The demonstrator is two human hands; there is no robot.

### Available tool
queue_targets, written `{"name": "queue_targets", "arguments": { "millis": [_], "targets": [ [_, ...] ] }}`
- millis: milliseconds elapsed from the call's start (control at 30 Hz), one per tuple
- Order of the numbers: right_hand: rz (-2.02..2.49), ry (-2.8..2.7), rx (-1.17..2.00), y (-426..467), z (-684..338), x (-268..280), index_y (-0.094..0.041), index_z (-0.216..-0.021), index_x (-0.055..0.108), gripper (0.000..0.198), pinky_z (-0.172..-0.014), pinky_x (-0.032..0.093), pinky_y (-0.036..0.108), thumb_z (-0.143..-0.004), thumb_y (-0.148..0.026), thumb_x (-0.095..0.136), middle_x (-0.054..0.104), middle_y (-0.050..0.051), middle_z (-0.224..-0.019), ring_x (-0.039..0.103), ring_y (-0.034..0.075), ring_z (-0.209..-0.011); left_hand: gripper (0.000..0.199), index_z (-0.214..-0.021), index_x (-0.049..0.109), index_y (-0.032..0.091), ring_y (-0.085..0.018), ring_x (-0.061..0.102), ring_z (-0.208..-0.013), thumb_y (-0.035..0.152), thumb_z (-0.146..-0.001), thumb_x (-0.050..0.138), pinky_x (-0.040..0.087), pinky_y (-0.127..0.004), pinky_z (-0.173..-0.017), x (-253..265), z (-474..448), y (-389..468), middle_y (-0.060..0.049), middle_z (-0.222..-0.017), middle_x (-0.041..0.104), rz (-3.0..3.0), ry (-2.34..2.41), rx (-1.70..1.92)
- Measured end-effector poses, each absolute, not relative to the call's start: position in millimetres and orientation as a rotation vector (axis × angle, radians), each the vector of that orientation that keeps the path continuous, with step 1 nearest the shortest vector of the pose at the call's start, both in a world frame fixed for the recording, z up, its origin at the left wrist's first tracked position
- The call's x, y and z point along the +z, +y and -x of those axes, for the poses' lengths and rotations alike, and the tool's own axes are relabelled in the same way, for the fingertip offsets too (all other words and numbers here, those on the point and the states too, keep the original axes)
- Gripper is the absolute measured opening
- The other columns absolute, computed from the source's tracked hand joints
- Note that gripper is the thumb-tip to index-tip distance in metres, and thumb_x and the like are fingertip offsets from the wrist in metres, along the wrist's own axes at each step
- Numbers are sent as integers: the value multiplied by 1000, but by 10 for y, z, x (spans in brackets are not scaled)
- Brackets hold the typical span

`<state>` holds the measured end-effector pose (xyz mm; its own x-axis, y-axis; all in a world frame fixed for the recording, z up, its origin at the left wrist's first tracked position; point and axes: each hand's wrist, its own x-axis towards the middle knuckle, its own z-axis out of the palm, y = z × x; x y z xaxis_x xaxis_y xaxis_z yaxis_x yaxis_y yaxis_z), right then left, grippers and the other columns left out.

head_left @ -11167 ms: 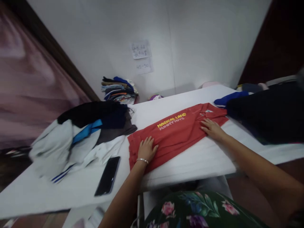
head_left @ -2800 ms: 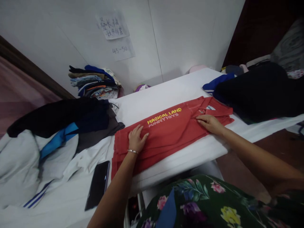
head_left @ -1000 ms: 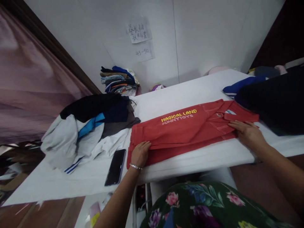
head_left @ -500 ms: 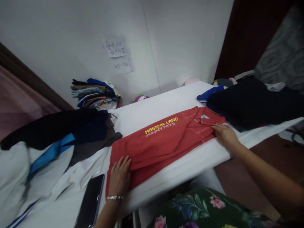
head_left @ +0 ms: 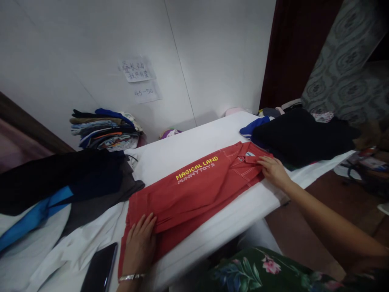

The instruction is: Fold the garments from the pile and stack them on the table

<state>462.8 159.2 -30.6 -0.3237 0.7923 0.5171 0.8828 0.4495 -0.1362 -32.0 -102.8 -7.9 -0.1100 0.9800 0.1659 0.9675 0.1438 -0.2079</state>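
Currently on my head-camera feed, a red garment (head_left: pixel 194 194) lettered MAGICAL LAND stretches across the white-covered bench (head_left: pixel 167 156). The left hand (head_left: pixel 140 244) lies palm-down on its near left end, fingers slightly spread; the right hand (head_left: pixel 274 172) touches its far right end, though I cannot tell whether it pinches cloth. A phone (head_left: pixel 99 269) sits just left, black clothing (head_left: pixel 300 138) at far right.

One red garment (head_left: pixel 197 192), one phone (head_left: pixel 100 267) and two paper notes (head_left: pixel 138 70) show.
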Motion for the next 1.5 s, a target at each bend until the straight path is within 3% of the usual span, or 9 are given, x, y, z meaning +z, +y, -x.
{"name": "queue_targets", "arguments": {
  "millis": [267,400,533,667,833,1000,1200,1333,1500],
  "targets": [
    [1602,-2288,33,1664,-4586,-403,-20,-125,62,45,-102,36,55,-91,-44,44,47,14,-143,39,32,-134,45,-121,64,18,-26,49,-129,18,-84,38,36,-46,-108,-127,357,-1074,-5,-133,59,1901,-2118,-53],
    [1576,-2240,-15,1686,-4636,-453,-25,-128,59,44,-104,31,59,-92,-44,42,49,12,-142,38,32,-135,48,-119,64,15,-29,47,-130,16,-80,38,36,-49,-108,-129,389,-1059,-7,-133,59,1937,-2200,-139],
    [1631,-2222,-47,1702,-4617,-447,-23,-132,55,48,-104,30,60,-92,-46,41,46,14,-144,37,33,-136,54,-120,64,18,-24,45,-132,12,-71,40,36,-44,-110,-86,453,-1053,-4,-131,61,1940,-2420,-295],
    [1748,-2260,2,1695,-4562,-411,-18,-131,56,50,-109,25,57,-91,-46,42,46,15,-144,34,32,-137,47,-116,65,21,-22,50,-128,26,-77,41,36,-40,-111,-60,540,-1070,-4,-127,64,1841,-2582,-515],
    [1415,-2303,119,1537,-4129,-239,-24,-135,53,48,-110,21,60,-92,-43,42,43,11,-147,31,31,-139,56,-113,63,14,-28,49,-127,50,-81,34,35,-42,-111,-26,602,-1030,-14,-133,57,1555,-2599,-528],
    [980,-2540,364,1156,-3333,56,-23,-137,51,48,-113,18,56,-93,-41,44,36,10,-151,25,27,-142,69,-130,51,5,-30,46,-129,51,-81,34,35,-43,-110,-29,647,-936,-17,-141,49,1452,-2783,-366],
    [673,-2712,397,906,-2540,376,-18,-143,44,56,-117,12,50,-94,-46,45,25,12,-156,15,27,-145,65,-133,47,7,-27,46,-130,47,-82,42,33,-38,-111,-45,702,-901,-15,-140,51,1475,-2812,-360],
    [631,-2784,417,935,-2214,240,-19,-146,38,64,-116,12,51,-93,-54,41,23,12,-156,15,28,-145,65,-133,47,7,-27,47,-129,48,-83,46,34,-37,-110,-16,705,-878,-18,-143,46,1381,-2867,-406],
    [679,-2921,308,961,-2125,-125,-15,-142,44,64,-115,13,55,-92,-54,42,31,16,-152,23,30,-142,60,-133,48,12,-26,52,-124,48,-85,49,39,-35,-105,104,608,-822,-16,-136,53,1290,-2986,-527]
  ]
}}
